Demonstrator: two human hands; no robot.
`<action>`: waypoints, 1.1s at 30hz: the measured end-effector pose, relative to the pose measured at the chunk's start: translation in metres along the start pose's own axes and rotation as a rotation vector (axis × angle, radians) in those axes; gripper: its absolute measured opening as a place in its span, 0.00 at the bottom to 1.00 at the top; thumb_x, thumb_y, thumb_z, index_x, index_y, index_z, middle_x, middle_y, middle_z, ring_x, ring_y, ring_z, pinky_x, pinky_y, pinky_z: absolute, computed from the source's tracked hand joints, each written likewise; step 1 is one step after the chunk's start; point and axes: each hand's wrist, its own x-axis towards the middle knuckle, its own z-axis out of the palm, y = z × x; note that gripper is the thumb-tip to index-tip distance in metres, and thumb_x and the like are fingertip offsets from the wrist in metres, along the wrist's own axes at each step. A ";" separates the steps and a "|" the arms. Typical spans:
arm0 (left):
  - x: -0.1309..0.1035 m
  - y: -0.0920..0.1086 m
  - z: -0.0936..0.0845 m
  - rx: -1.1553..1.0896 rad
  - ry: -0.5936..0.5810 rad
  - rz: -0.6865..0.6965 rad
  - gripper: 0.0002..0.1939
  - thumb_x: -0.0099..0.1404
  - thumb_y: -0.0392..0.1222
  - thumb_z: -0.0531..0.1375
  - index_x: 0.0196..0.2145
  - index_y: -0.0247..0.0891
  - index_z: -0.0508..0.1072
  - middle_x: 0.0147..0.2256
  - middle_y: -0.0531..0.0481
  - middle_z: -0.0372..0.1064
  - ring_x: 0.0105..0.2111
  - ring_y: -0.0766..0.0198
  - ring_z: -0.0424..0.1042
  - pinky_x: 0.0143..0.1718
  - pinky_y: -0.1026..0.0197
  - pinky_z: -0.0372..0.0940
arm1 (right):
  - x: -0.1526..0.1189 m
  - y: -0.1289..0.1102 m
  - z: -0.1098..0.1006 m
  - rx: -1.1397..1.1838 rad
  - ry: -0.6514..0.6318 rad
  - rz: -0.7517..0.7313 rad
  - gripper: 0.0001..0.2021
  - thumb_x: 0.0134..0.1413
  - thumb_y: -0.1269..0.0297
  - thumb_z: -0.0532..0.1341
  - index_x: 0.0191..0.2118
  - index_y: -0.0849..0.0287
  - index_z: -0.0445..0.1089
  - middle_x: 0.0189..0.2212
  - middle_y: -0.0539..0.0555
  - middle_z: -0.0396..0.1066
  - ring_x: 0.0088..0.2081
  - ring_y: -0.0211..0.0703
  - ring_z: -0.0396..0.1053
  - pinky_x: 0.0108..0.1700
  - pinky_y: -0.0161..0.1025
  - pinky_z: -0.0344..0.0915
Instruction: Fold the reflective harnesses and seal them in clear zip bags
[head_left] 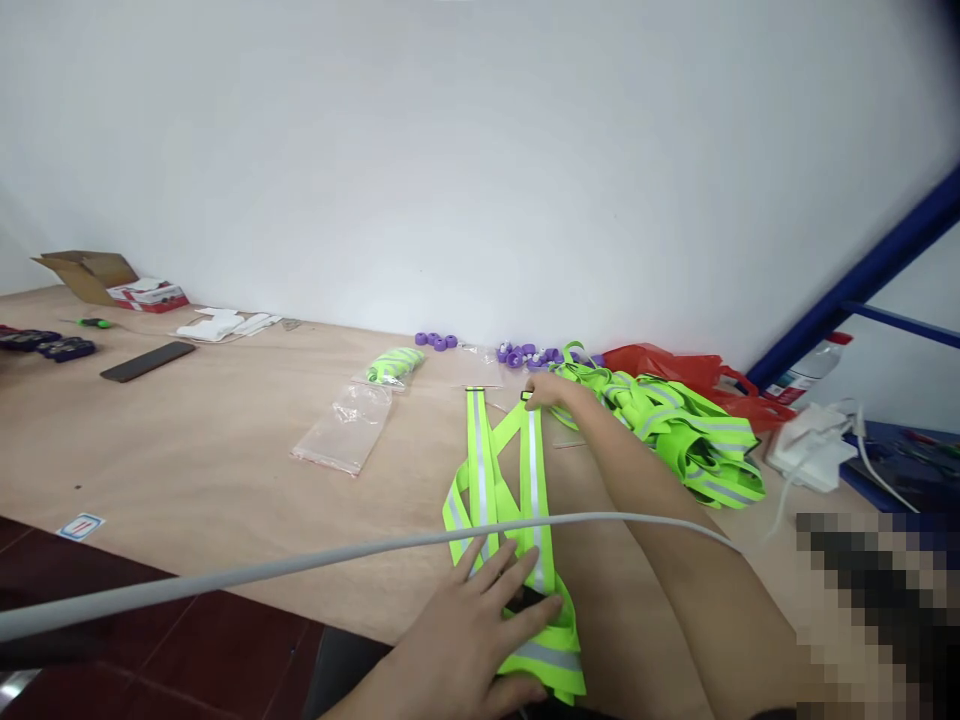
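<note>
A neon-yellow reflective strap vest (pixel 480 460) with silver stripes lies lengthwise on the wooden table, its lower end near the front edge. My left hand (pixel 487 625) rests spread on the lower part of the vest, fingers apart. At the vest's upper right end, my right hand (pixel 551 390) pinches the strap beside a black buckle. To the right lies a tangled pile of similar straps (pixel 667 420). An empty clear plastic bag (pixel 349 430) lies left of the vest, and behind it is a bag holding a folded yellow vest (pixel 394 367).
Purple rings (pixel 529 355) and a red plastic bag (pixel 675 368) lie along the wall. A white cable (pixel 300 563) crosses in front of the vest. Farther left are a dark flat bar (pixel 148 361) and an open cardboard box (pixel 90 275). A bottle (pixel 810 368) stands at right.
</note>
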 end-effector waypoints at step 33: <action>0.014 -0.001 0.019 0.237 0.162 0.140 0.18 0.78 0.40 0.50 0.62 0.46 0.67 0.62 0.56 0.66 0.59 0.54 0.67 0.68 0.47 0.50 | 0.044 -0.079 0.019 -0.064 0.022 -0.265 0.14 0.66 0.58 0.62 0.53 0.59 0.71 0.52 0.57 0.71 0.48 0.47 0.72 0.50 0.50 0.72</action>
